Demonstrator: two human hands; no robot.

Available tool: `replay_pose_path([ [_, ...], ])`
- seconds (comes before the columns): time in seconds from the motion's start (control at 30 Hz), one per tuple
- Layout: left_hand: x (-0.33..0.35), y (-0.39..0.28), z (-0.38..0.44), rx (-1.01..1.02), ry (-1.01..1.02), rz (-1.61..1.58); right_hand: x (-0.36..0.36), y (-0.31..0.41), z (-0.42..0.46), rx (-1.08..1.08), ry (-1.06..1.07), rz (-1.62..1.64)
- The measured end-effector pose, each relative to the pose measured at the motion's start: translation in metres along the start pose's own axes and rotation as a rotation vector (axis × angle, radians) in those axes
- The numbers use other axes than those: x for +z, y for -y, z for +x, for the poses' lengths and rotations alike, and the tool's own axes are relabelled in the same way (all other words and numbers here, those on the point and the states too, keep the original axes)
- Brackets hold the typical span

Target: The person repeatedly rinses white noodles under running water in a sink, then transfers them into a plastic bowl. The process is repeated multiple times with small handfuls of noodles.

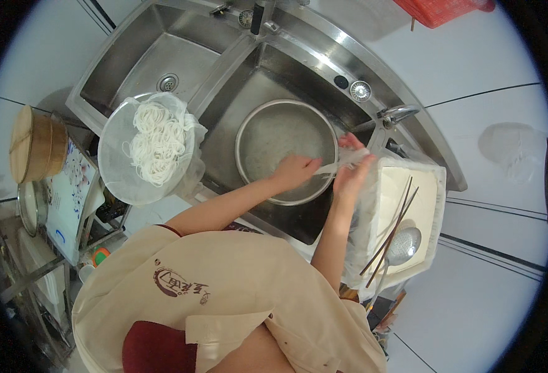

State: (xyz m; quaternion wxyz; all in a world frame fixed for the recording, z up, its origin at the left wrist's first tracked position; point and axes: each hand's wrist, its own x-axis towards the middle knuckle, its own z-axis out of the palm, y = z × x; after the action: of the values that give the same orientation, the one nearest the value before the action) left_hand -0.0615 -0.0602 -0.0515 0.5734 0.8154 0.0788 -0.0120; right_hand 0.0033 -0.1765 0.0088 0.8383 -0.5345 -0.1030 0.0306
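Observation:
A pale, translucent strand bundle (328, 169), possibly wet noodles, stretches between my two hands over the right rim of a round metal basin (283, 135). My left hand (296, 171) grips one end, fingers curled, above the basin. At the other end, my right hand (353, 170) has the bundle across its fingers, which are partly spread. Cloudy water appears to fill the basin, which sits in the right-hand sink (222, 126). To the left, coils of white noodles (158, 140) lie in a cloth-lined translucent round container (115, 154).
Right of my forearm, a plastic-lined white tub (435, 205) holds a pale, smooth mass, with dark chopsticks (392, 228) and a perforated metal ladle (404, 246) across it. Faucets (397, 113) line the sink's back edge. A bamboo steamer (38, 144) stands far left.

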Motion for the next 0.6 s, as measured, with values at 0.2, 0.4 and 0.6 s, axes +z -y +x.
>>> replay_pose_path([
  [0.2,-0.043,-0.035,0.045,0.167,-0.068,0.138,-0.019,-0.033,-0.059,0.612,0.532,0.127],
  [0.4,0.006,0.038,-0.011,-0.218,0.179,-0.15,-0.004,-0.017,-0.028,0.284,0.197,0.709],
  [0.6,-0.017,-0.031,-0.007,0.304,-0.082,0.248,-0.045,-0.043,-0.038,0.413,0.349,-0.016],
])
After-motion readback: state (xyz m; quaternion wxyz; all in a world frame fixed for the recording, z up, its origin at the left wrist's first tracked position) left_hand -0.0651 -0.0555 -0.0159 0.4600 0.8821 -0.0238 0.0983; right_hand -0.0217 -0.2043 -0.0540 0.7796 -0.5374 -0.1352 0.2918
